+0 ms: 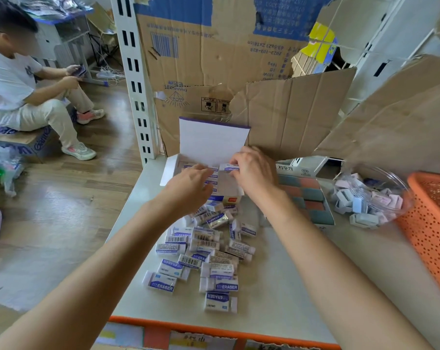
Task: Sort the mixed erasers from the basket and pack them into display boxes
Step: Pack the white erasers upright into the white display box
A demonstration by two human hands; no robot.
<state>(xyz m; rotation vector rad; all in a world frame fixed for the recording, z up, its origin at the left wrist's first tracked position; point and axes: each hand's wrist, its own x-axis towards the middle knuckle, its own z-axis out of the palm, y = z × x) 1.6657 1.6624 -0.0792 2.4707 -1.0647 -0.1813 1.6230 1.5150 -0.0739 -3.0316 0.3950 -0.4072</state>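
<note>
- One table (289, 286) carries the work; an orange strip (188, 322) runs along its near edge.
- The loose erasers (208, 248) lie in a single heap on the table between the two forearms. There are roughly two dozen, white with blue-violet sleeves, but they overlap too much for an exact count.
- Two hands reach past the heap into the open display box (169, 170).
- The left hand (188, 188) has its fingers stretched forward and close together, the tips on the packed row (212, 176) of erasers standing in the box. It holds nothing.
- The right hand (256, 173) pinches one held eraser (229, 168) — thumb below, fingertips above. The eraser sticks out leftward from the fingers, over the far right part of the box and just beside the left fingertips.
- The box's one lid (211, 142) stands upright behind both hands, white with a violet top edge.
- A second box (284, 168) sits just right of the right wrist, filled with green and orange blocks (312, 198) in a checkered pattern.
- One clear tub (400, 184) lies tipped on its side further right, pastel erasers (365, 203) spilling from its mouth — too jumbled to count.
- One orange basket (431, 223) touches the tub at the right edge of the view.
- Torn cardboard sheets (289, 114) stand behind the table.
- Far left, one seated person (24, 92) holds something small in both hands.
</note>
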